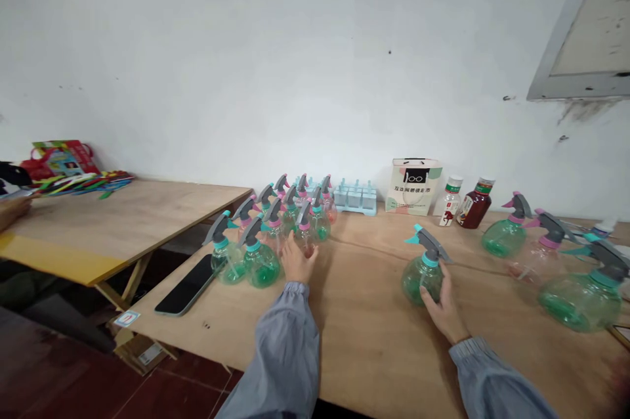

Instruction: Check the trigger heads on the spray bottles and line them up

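My left hand (298, 260) is closed round the lower body of a pink-collared spray bottle (306, 233), at the front right of a cluster of several spray bottles. Beside it stand two teal-collared spray bottles, one with green at its base (262, 268) and another (229, 261) further left. My right hand (444, 306) grips the round body of a green spray bottle (418, 278) with a grey and teal trigger head. That bottle looks upright, near the table's middle right. Whether it touches the wood is hard to tell.
On the left of the wooden table (364, 340) lies a phone (189, 284). Along the wall stand a pale blue mould (355, 197), a paper bag (413, 188), a white bottle (449, 201) and a dark red bottle (475, 203). More spray bottles (581, 297) stand at right.
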{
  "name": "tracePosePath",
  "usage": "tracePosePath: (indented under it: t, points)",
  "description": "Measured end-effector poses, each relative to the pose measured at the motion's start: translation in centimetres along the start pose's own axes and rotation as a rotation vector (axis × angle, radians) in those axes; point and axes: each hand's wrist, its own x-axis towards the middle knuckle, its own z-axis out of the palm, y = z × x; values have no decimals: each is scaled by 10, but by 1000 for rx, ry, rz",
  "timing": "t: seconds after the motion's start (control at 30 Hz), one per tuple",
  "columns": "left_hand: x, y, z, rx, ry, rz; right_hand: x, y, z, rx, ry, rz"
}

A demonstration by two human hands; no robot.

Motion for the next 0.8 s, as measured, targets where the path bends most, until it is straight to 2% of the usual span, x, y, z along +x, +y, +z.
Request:
tracePosePath:
  t: [0.17, 0.27, 0.4, 0.47, 0.5, 0.6, 0.7, 0.8]
  points:
    - [0, 1, 2, -27, 3, -8, -1, 1, 0, 6, -4, -5]
    - [0, 3, 0, -51, 92, 33, 0, 2, -1, -12, -14, 2]
    - [-7, 13, -8, -141, 313, 185, -1, -3, 2, -91, 25, -23]
    - [-19, 27, -12, -219, 309, 310, -5, -8, 7, -119, 14, -58]
    - [-26, 38, -13, -264, 265, 377, -9, -12, 11, -127, -11, -75]
    - [-54, 81, -12, -396, -13, 491, -20, -25, 23, -137, -115, -112]
    - [-76, 125, -8, -506, -289, 358, -29, -40, 32, -116, -251, -154]
    - [-85, 152, -7, -584, -430, 212, -32, -54, 32, -80, -403, -222]
